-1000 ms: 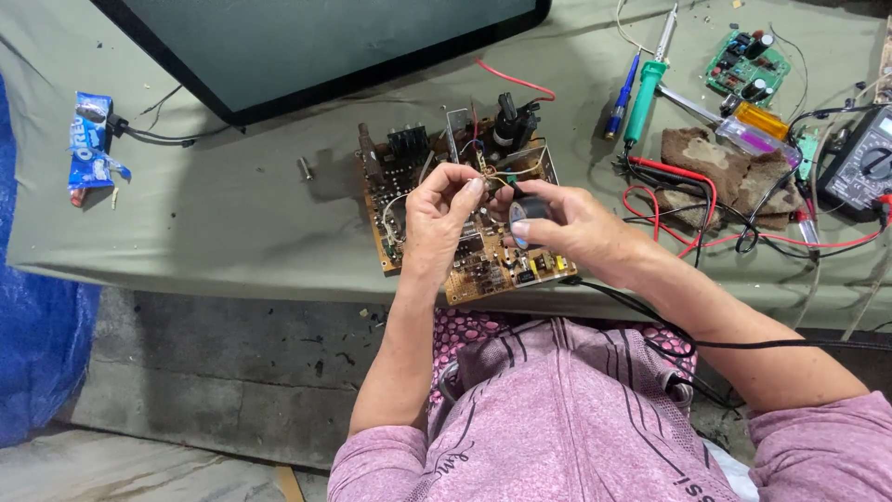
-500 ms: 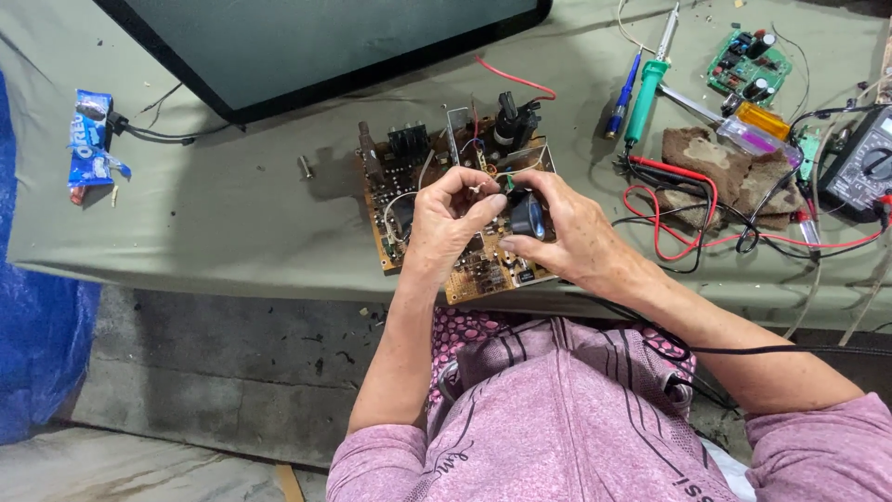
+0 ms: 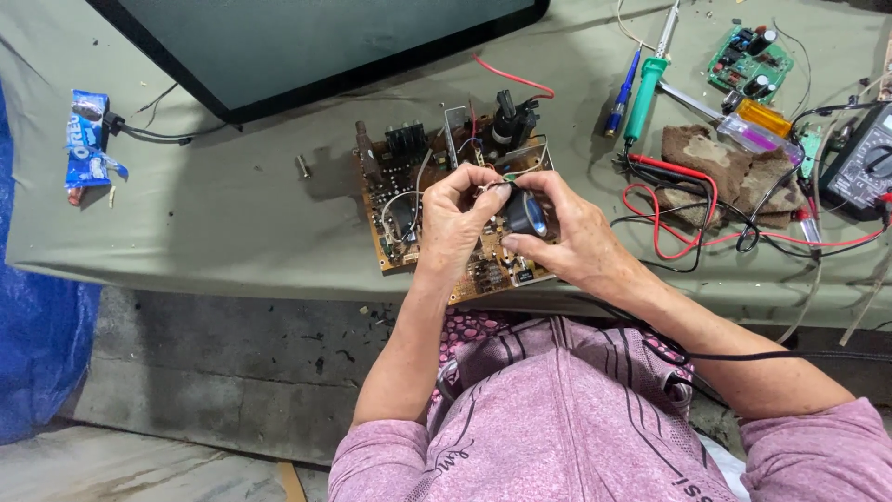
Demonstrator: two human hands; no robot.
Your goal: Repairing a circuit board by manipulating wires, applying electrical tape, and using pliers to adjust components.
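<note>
A grey-green table carried everything, and the brown circuit board lay near its front edge; all else is placed from that board. Behind the board, up and to the left, the corner of a big dark screen lay flat. Right of the board sat a brown rag, with red and black test leads looped between rag and board, and a black meter at the far right. Behind and to the right of the board lay a green-handled soldering iron, a blue pen-like tool beside it, and a small green circuit board farther off. Far to the left lay a blue snack wrapper.

Over the board's right half the right hand was closed around a small black cylinder with a glassy end; its long axis ran roughly left to right, glassy end toward the person. The left hand met it from the left, fingertips pinched together on a thin wire just above the cylinder. The hands hid the board beneath. A small screw lay just left of the board.
</note>
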